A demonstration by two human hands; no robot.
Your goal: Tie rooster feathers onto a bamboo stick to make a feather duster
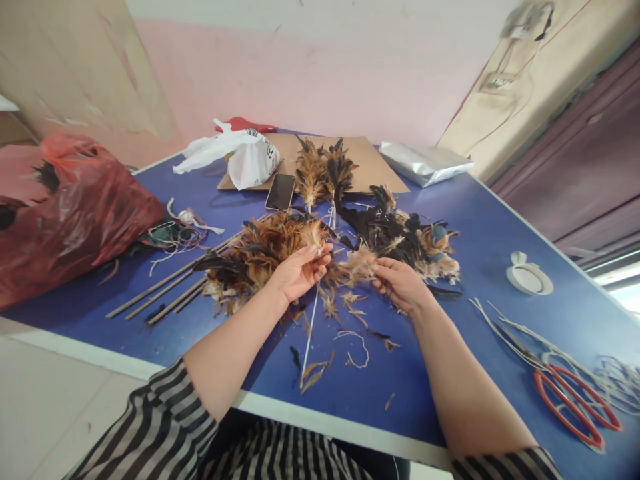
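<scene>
The left hand (304, 272) has its grip closed on a pale tuft (314, 235), which sits between thumb and fingertips and rises from them at the right edge of the brown pile (270, 247). The right hand (401, 283) pinches some fluff (361, 259) between thumb and forefinger; the fluff reaches out to the left of that grip, into the gap between the hands, just in front of the black pile (383, 223).

The left forearm comes in from the lower left and slants up to the right, the hand turned so that the palm shows and the fingers curl inward. The right forearm slants up to the left from the lower right, back of the hand showing, fingers bent under. The hands are near each other but apart, over the middle of the blue counter (500, 233).

Loose feathers (353, 307) and a curl of string (363, 352) lie below the hands. Sticks (165, 290) run out from the brown pile toward the left. Beyond the piles, two bunches (325, 167) lie partly on cardboard (377, 167), beside a phone (281, 192). Scissors (575, 403) rest well to the right.
</scene>
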